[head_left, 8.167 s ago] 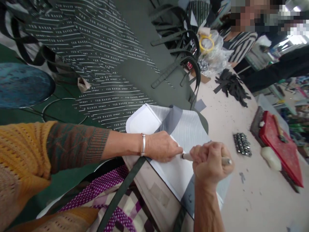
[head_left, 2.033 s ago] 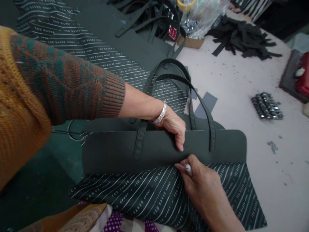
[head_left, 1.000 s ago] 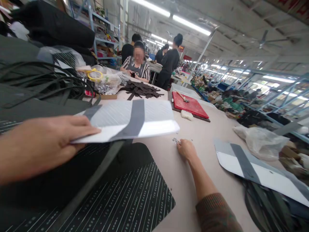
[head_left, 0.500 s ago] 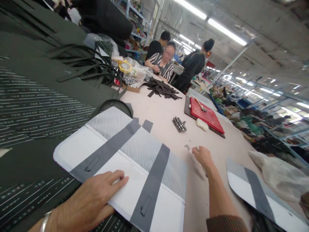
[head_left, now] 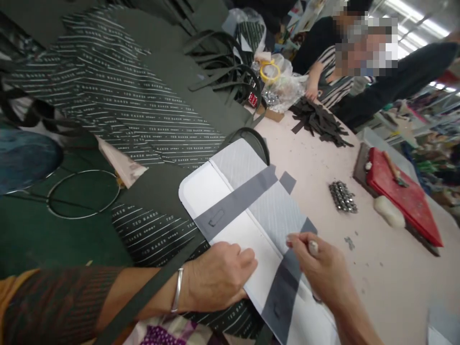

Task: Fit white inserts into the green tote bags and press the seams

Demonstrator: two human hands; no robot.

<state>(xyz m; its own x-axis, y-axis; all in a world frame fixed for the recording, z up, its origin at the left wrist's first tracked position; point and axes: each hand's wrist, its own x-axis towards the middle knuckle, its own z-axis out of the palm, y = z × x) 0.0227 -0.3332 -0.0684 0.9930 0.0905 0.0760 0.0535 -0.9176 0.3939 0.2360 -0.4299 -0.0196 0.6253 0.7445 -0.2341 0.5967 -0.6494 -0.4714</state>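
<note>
My left hand (head_left: 219, 275), a silver bracelet on its wrist, grips the near edge of a white and grey bag panel (head_left: 237, 230), its fingers curled over the top. Two dark grey straps (head_left: 239, 196) cross the panel, each bearing a stitched outline near its lower end. Above the panel's middle, close to the right strap, my right hand (head_left: 319, 258) pinches a small shiny metal piece (head_left: 288, 241), mostly covered by the fingertips. Small flat metal pieces (head_left: 349, 243) lie loose on the table to the right of this hand.
Beyond the panel are metal studs (head_left: 343, 196), a white lump (head_left: 389, 212), a red board (head_left: 402, 191) with a hammer (head_left: 395, 170), and dark strips (head_left: 319, 122). Printed dark fabric (head_left: 161, 115) spreads to the left. A co-worker (head_left: 330, 81) sits across the table (head_left: 305, 148).
My right hand has come from beside the loose metal pieces to above the panel. My left hand's fingers have curled in at the panel's edge. The view has turned left and down.
</note>
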